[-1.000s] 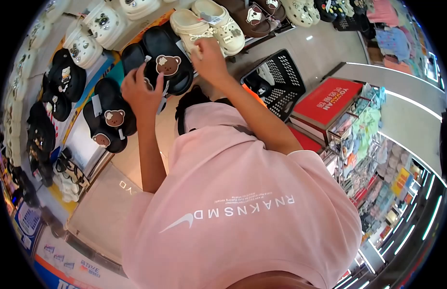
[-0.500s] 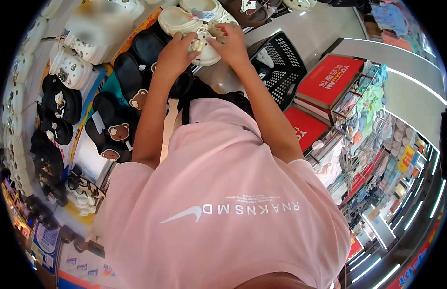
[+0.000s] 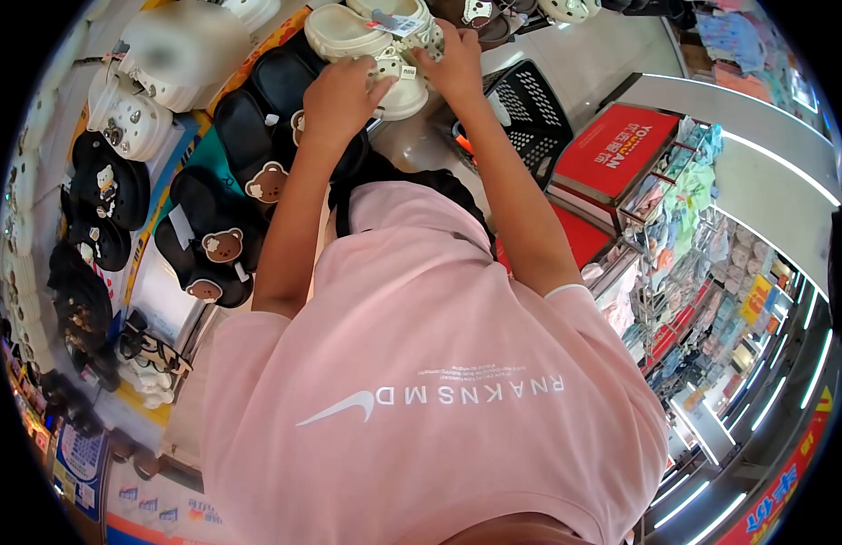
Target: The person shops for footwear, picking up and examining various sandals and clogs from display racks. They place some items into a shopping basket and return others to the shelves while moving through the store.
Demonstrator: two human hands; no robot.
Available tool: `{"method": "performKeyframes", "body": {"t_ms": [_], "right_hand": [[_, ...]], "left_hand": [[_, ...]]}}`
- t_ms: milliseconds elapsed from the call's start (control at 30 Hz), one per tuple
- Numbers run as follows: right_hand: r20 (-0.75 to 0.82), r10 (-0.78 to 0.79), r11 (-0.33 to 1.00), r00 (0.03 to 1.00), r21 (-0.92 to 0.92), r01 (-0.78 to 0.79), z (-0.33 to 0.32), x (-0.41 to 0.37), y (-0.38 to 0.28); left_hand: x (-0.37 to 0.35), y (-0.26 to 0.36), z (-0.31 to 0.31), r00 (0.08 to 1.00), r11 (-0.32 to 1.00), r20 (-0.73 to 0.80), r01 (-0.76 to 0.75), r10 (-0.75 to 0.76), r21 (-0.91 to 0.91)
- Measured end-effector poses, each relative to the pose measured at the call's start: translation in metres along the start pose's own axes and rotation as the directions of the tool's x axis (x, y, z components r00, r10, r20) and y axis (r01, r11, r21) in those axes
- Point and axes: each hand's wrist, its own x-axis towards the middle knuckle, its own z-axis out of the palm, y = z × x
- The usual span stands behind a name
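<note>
A pair of cream clogs [image 3: 398, 95] with a paper price tag [image 3: 396, 23] is at the top centre, between my hands. My left hand [image 3: 341, 98] has its fingers bent against the near side of the clogs. On the other side, my right hand [image 3: 455, 65] curls its fingertips onto the upper of the same pair. A small white label with dark letters [image 3: 408, 73] shows on the front clog between my fingertips. My palms and part of the grip are hidden.
Black clogs with bear charms [image 3: 223, 245] and white clogs [image 3: 130, 123] line the display at the left. A black perforated basket [image 3: 534, 123] stands right of my right forearm. Beyond it are red boxes [image 3: 612, 150] and racks of clothes [image 3: 689, 195].
Both hands and the cream clogs have shifted slightly right. The white label now shows on the front clog, where pale charms showed before. Something orange now shows by the basket.
</note>
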Motion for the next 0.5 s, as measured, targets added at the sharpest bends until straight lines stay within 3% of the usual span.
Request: {"method": "performKeyframes", "body": {"t_ms": [100,233,333,433,500], "right_hand": [[-0.064,-0.064,0.994,0.996,-0.093,0.058,0.012,0.0,0.011],[-0.195,-0.057,0.979,0.979,-0.204,0.017,0.019,-0.01,0.002],[-0.083,0.029,0.999,0.996,-0.023,-0.031,0.02,-0.004,0.0],[-0.124,0.122,0.991,0.985,0.062,-0.115,0.011,0.003,-0.017],[-0.123,-0.008,0.993,0.992,0.117,0.023,-0.002,0.007,-0.031]], "left_hand": [[0.012,-0.001,0.002,0.975,0.998,-0.217,-0.048,0.053,0.027],[0.027,-0.022,0.012,0.989,0.986,-0.134,-0.084,0.065,-0.145],[0.028,-0.028,0.009,0.996,0.978,-0.034,-0.085,0.08,-0.19],[0.029,-0.03,0.002,0.988,0.974,-0.009,-0.152,0.153,-0.166],[0.034,-0.033,0.005,0.983,0.973,-0.063,-0.179,0.171,-0.144]]}}
